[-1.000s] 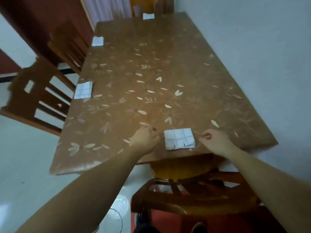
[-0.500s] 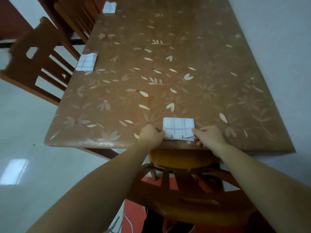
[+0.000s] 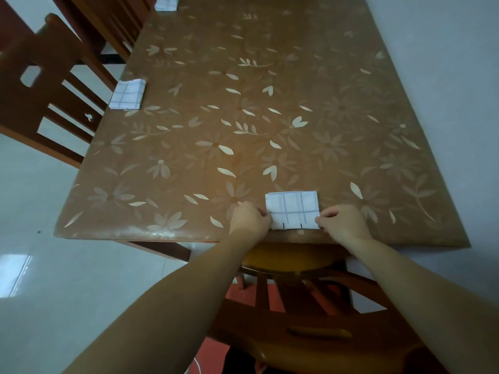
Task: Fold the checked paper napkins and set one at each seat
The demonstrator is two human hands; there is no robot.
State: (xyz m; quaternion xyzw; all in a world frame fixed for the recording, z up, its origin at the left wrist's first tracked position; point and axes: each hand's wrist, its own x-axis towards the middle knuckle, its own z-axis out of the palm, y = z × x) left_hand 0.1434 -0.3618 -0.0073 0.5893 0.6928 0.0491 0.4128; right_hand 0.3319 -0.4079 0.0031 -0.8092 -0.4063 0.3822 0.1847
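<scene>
I have both hands on the near napkin [image 3: 292, 210]. It lies flat, folded into a small rectangle, close to the near edge of the table [image 3: 270, 76] and just above the seat of the near chair [image 3: 291, 261]. My left hand [image 3: 249, 218] pinches its left edge with curled fingers. My right hand [image 3: 341, 221] pinches the lower right corner the same way.

2 more folded pieces sit along the left edge. The side napkin [image 3: 127, 93] lies in front of the side chair [image 3: 40, 76], and the far napkin [image 3: 165, 1] is cut off by the top of the view.

I judge this to be the final squaring-up at this seat, and I see 3 risks:

- **Sliding off:** The table cover looks glossy, so the paper could skate. Any tug toward me may carry it over the edge onto the chair seat.
- **Skewing or tearing:** If the 2 hands pull unevenly, the rectangle ends up crooked, or the thin paper tears at a pinch point.
- **Unfolding on release:** If I let go too briskly, the folded layers could spring open, or a fingertip could drag the napkin out of line.
</scene>
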